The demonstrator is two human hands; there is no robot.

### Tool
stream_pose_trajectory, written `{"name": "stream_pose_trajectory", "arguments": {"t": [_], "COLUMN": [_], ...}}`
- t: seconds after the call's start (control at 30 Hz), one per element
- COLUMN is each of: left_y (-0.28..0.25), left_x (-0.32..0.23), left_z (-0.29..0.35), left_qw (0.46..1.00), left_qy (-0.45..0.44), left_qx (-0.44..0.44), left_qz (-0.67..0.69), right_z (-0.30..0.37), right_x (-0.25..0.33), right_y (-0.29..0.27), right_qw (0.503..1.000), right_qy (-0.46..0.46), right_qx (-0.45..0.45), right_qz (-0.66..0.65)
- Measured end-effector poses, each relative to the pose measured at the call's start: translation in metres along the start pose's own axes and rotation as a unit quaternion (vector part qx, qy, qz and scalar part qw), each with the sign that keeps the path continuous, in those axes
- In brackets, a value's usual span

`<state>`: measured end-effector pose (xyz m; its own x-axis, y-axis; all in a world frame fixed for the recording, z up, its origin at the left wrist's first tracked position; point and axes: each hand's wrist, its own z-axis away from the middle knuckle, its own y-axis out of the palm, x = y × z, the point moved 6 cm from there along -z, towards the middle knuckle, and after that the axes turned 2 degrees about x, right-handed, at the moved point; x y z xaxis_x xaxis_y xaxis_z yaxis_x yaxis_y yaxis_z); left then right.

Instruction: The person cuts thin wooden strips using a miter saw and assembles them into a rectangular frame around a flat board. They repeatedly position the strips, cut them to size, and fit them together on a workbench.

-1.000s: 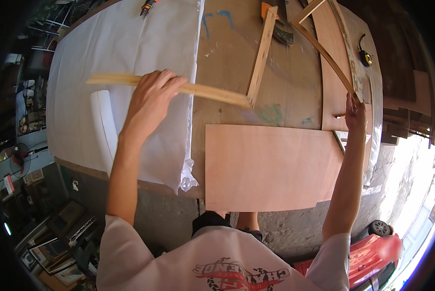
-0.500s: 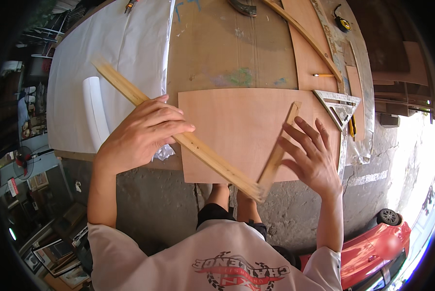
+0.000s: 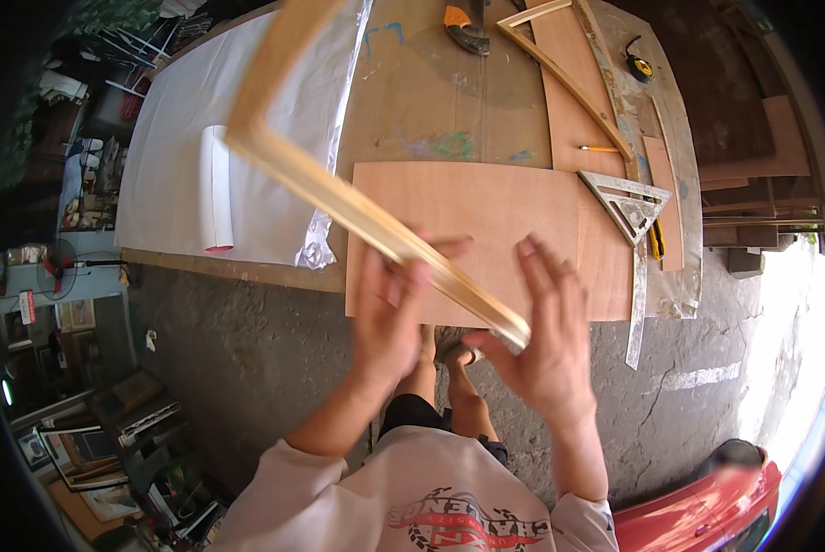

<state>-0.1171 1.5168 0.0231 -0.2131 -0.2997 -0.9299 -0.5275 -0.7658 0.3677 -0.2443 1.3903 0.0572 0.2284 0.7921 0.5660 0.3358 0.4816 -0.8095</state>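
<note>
An L-shaped pair of joined wooden frame strips (image 3: 334, 195) hangs in the air over the table, its corner at upper left and one arm running out past the top edge. My left hand (image 3: 386, 308) grips the lower strip, thumb on the near side and fingers passing behind the wood. Beside the strip's lower right end is my right hand (image 3: 552, 345), fingers outstretched and somewhat blurred. Its thumb lies close to that end; whether it touches I cannot tell. Below the strips lies a flat reddish-brown plywood sheet (image 3: 486, 216).
On the right are a metal triangle square (image 3: 628, 207), a pencil (image 3: 599, 148), a tape measure (image 3: 640, 69) and a metal ruler (image 3: 637, 322). Another L-shaped wooden piece (image 3: 573, 87) and an orange-handled saw (image 3: 467, 32) lie farther back. A white roll (image 3: 217, 193) rests on white sheeting at left.
The joined strips have been turned, so the corner moved from near my body to the upper left. My left hand now grips from below, and my right hand moved leftward to the strip's end.
</note>
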Motion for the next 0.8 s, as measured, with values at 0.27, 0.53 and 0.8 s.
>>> {"name": "stream_pose_trajectory", "arguments": {"t": [0.27, 0.53, 0.8], "left_y": [-0.057, -0.228, -0.223], "left_x": [0.140, 0.106, 0.073], "left_z": [0.125, 0.171, 0.057], "left_qw": [0.989, 0.879, 0.807], "left_qy": [-0.142, -0.019, 0.079], "left_qx": [-0.039, -0.242, 0.087], "left_qz": [-0.024, -0.409, -0.579], "right_z": [0.066, 0.068, 0.066], "right_x": [-0.059, -0.105, -0.089], "right_y": [0.094, 0.146, 0.177], "right_qw": [0.991, 0.987, 0.984], "right_qy": [-0.028, -0.062, -0.046], "right_qx": [0.120, 0.125, 0.125], "right_qz": [0.049, 0.081, 0.120]}}
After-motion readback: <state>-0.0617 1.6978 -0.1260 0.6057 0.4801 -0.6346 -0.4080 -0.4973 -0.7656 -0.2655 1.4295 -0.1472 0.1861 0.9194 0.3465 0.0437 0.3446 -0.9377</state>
